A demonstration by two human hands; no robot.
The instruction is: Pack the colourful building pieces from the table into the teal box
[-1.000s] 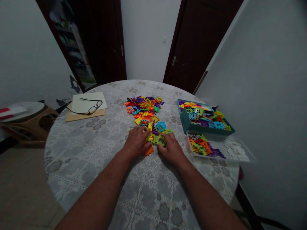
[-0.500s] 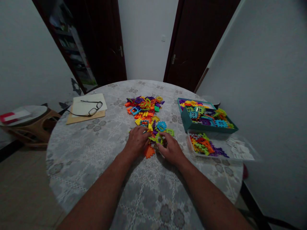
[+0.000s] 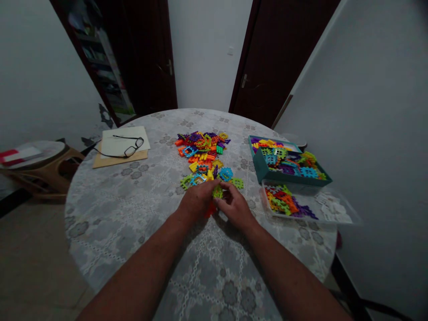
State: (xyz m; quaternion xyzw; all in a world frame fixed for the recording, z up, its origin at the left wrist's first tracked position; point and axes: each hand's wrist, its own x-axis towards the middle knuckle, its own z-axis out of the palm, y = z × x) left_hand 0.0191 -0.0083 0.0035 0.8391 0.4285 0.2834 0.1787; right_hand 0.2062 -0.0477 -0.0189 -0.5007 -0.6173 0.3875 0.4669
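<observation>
Between my two hands is a yellow-green plastic building piece (image 3: 217, 192). My left hand (image 3: 198, 196) has its fingers closed on the piece's left side, and my right hand (image 3: 234, 204) pinches it from the right. Under them, partly covered, lies an orange piece (image 3: 210, 210). Just beyond my fingers are a blue gear-shaped piece (image 3: 226, 174), a yellow piece (image 3: 210, 174) and a green piece (image 3: 237, 183). Farther back spreads a mixed pile of coloured building pieces (image 3: 202, 145). My fingers hide part of the held piece.
Right of the pile stand a teal box (image 3: 290, 178) filled with pieces and a clear plastic tray (image 3: 267, 209) with coloured and white pieces. At the left, black-framed glasses (image 3: 130, 151) lie on papers (image 3: 110, 140). A patterned cloth (image 3: 133, 232) covers the round table.
My hands have come closer together around the yellow-green piece. Blue and green pieces beyond my left hand have come into sight. The camera view has shifted slightly.
</observation>
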